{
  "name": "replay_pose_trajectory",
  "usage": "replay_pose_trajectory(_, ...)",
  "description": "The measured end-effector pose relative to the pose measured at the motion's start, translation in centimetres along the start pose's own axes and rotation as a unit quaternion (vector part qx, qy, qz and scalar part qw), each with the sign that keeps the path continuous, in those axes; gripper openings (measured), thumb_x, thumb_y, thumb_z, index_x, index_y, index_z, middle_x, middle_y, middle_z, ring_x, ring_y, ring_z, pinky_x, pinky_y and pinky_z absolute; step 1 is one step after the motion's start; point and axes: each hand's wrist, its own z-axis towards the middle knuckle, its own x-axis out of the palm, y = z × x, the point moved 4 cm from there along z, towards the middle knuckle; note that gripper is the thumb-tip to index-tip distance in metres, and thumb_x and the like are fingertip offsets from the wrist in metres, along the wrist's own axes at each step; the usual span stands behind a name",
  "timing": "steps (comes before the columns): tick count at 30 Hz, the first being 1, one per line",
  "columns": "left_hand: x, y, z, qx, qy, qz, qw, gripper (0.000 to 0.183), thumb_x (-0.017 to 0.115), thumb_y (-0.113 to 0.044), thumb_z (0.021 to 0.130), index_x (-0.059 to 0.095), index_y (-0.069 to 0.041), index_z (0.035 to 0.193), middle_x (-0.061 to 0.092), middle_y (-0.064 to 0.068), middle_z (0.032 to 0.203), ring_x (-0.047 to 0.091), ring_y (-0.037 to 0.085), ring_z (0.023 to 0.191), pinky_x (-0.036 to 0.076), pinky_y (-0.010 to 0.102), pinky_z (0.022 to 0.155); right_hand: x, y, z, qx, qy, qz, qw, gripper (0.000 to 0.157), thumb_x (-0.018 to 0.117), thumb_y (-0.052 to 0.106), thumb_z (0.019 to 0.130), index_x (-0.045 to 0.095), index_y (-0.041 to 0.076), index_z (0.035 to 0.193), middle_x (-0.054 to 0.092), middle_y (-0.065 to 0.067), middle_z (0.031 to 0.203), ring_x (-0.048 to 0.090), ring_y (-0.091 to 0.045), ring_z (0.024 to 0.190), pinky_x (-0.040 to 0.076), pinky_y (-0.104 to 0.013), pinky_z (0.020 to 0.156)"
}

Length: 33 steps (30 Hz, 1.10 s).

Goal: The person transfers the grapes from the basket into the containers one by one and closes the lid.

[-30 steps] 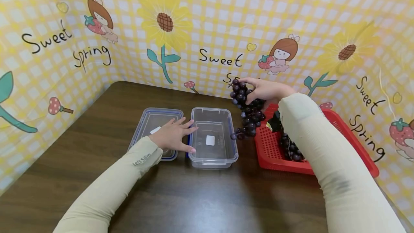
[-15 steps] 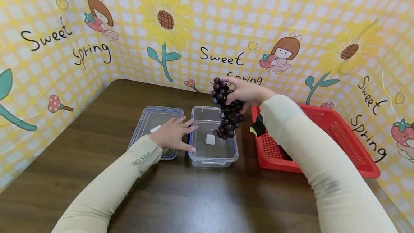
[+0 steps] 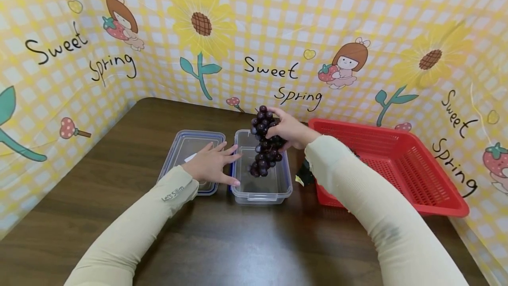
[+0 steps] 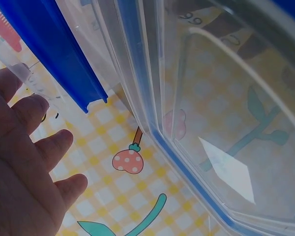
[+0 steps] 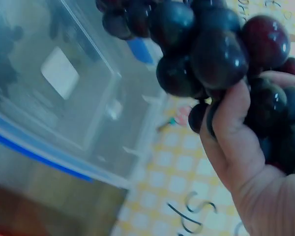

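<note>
My right hand [image 3: 290, 129] grips a bunch of dark purple grapes [image 3: 263, 141] and holds it above a clear plastic container [image 3: 263, 197] with blue clips. In the right wrist view the grapes [image 5: 219, 59] show large between thumb and fingers, with the container [image 5: 96, 123] beyond. The left hand [image 3: 212, 163] is spread with straight fingers, its tips at the container's left rim. Under that palm lies the clear lid [image 3: 180, 144] with a blue seal. In the left wrist view the left hand's fingers [image 4: 54, 152] are apart, near a blue clip [image 4: 54, 54].
A red perforated basket [image 3: 428, 175] stands on the right of the brown wooden table [image 3: 206, 242]; my right forearm hides part of it. A patterned yellow checked cloth [image 3: 254, 34] hangs behind and at both sides.
My right hand has carried the grapes left from over the basket's edge to above the container, then slightly lower. My left hand has stayed in place.
</note>
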Motion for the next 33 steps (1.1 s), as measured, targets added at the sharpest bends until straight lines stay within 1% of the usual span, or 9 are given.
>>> replay_pose_trajectory(3, -0.1, 0.0, 0.0, 0.0, 0.0, 0.004, 1.0, 0.087, 0.057, -0.067, 0.082, 0.04, -0.013, 0.147, 0.023, 0.009, 0.156, 0.018, 0.039, 0.142, 0.01, 0.063, 0.11, 0.9, -1.3, 0.3, 0.008, -0.01, 0.01, 1.0, 0.081, 0.059, -0.002, 0.085, 0.023, 0.026, 0.152, 0.023, -0.016, 0.152, 0.041, -0.043, 0.124, 0.056, -0.046, 0.06)
replay_pose_trajectory(5, 0.0, 0.0, 0.0, -0.001, 0.002, 0.005, 1.0, 0.086, 0.057, -0.068, 0.081, 0.041, -0.012, 0.146, 0.023, 0.009, 0.156, 0.018, 0.038, 0.142, 0.01, 0.062, 0.111, 1.5, -2.2, 0.4, 0.014, -0.014, 0.014, 1.0, 0.081, 0.059, -0.002, 0.085, 0.023, 0.026, 0.152, 0.026, -0.017, 0.151, 0.044, -0.044, 0.122, 0.056, -0.042, 0.055)
replay_pose_trajectory(7, 0.1, 0.1, 0.1, -0.003, 0.003, 0.007, 1.0, 0.086, 0.057, -0.068, 0.081, 0.042, -0.012, 0.146, 0.023, 0.009, 0.156, 0.017, 0.037, 0.143, 0.01, 0.062, 0.111, 2.0, -3.0, 0.7, 0.019, -0.018, 0.017, 1.0, 0.08, 0.059, -0.003, 0.085, 0.024, 0.025, 0.152, 0.027, -0.018, 0.15, 0.044, -0.045, 0.121, 0.056, -0.042, 0.053)
replay_pose_trajectory(9, 0.1, 0.2, 0.2, -0.005, 0.005, 0.009, 0.9999, 0.087, 0.056, -0.068, 0.081, 0.042, -0.012, 0.146, 0.022, 0.009, 0.156, 0.017, 0.037, 0.143, 0.01, 0.062, 0.111, 2.5, -3.7, 0.9, 0.025, -0.023, 0.018, 0.999, 0.079, 0.059, -0.003, 0.084, 0.026, 0.024, 0.151, 0.028, -0.019, 0.149, 0.045, -0.046, 0.121, 0.056, -0.043, 0.054)
replay_pose_trajectory(13, 0.2, 0.3, 0.3, -0.008, 0.006, 0.01, 0.9999, 0.087, 0.056, -0.068, 0.082, 0.041, -0.013, 0.146, 0.021, 0.008, 0.156, 0.016, 0.036, 0.143, 0.01, 0.062, 0.111, 3.6, -4.8, 1.3, 0.03, -0.036, 0.028, 0.998, 0.077, 0.06, -0.002, 0.084, 0.028, 0.023, 0.15, 0.024, -0.017, 0.151, 0.043, -0.047, 0.122, 0.057, -0.048, 0.059)
replay_pose_trajectory(20, 0.2, 0.1, 0.3, -0.01, -0.004, 0.018, 0.9998, 0.086, 0.056, -0.069, 0.08, 0.042, -0.014, 0.146, 0.023, 0.006, 0.156, 0.017, 0.036, 0.143, 0.009, 0.061, 0.111, 5.1, -6.3, 1.4, 0.048, -0.052, 0.04, 0.997, 0.077, 0.061, -0.003, 0.082, 0.032, 0.023, 0.148, 0.037, -0.022, 0.143, 0.051, -0.047, 0.113, 0.056, -0.049, 0.061)
replay_pose_trajectory(28, 0.3, 0.1, 0.1, -0.016, -0.006, 0.026, 0.9995, 0.087, 0.056, -0.07, 0.08, 0.041, -0.015, 0.147, 0.024, 0.006, 0.155, 0.018, 0.037, 0.142, 0.01, 0.062, 0.111, 5.9, -7.2, 1.6, 0.057, -0.075, 0.061, 0.994, 0.077, 0.061, -0.004, 0.08, 0.034, 0.023, 0.146, 0.034, -0.019, 0.146, 0.048, -0.05, 0.116, 0.054, -0.057, 0.065)
replay_pose_trajectory(30, 0.3, 0.1, 0.2, -0.015, -0.007, 0.029, 0.9995, 0.088, 0.056, -0.07, 0.08, 0.039, -0.015, 0.147, 0.025, 0.007, 0.155, 0.019, 0.037, 0.142, 0.01, 0.062, 0.111, 6.0, -7.5, 1.7, 0.055, -0.08, 0.065, 0.993, 0.077, 0.062, -0.004, 0.078, 0.034, 0.022, 0.145, 0.033, -0.019, 0.146, 0.048, -0.05, 0.115, 0.054, -0.057, 0.061)
replay_pose_trajectory(33, 0.3, 0.2, 0.3, -0.018, -0.006, 0.032, 0.9993, 0.092, 0.056, -0.07, 0.08, 0.035, -0.012, 0.149, 0.025, 0.007, 0.155, 0.019, 0.037, 0.142, 0.011, 0.062, 0.111, 6.1, -7.6, 1.8, 0.054, -0.086, 0.062, 0.993, 0.078, 0.063, -0.003, 0.076, 0.034, 0.021, 0.145, 0.033, -0.019, 0.146, 0.048, -0.051, 0.115, 0.054, -0.057, 0.06)
